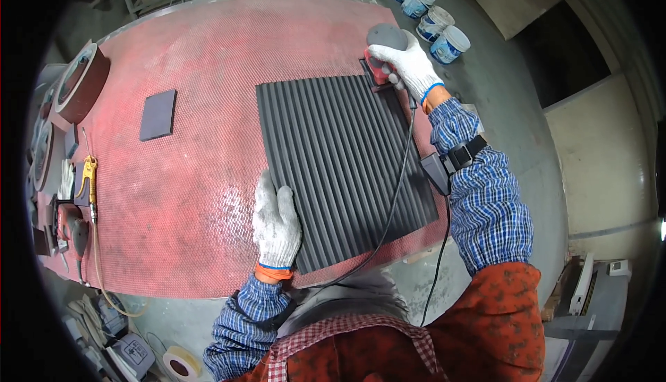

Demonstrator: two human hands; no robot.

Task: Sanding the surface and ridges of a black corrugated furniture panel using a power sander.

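Observation:
A black ribbed panel (340, 167) lies at a slant on the red textured mat of the table. My right hand (413, 68), in a white glove, is wrapped round a red and grey power sander (379, 70) at the panel's far right corner. A dark cord runs from the sander across the panel's right side toward me. My left hand (277, 222), also gloved, rests along the panel's near left edge. Its fingers are stretched out and the thumb stands apart, at the edge of the panel.
A dark flat block (158, 115) lies left of the panel. Farther left are brown abrasive rolls (83, 83), a yellow air blow gun (89, 174) with a hose, and another red sander (72, 229). Several white-and-blue buckets (449, 45) stand on the floor at the far right.

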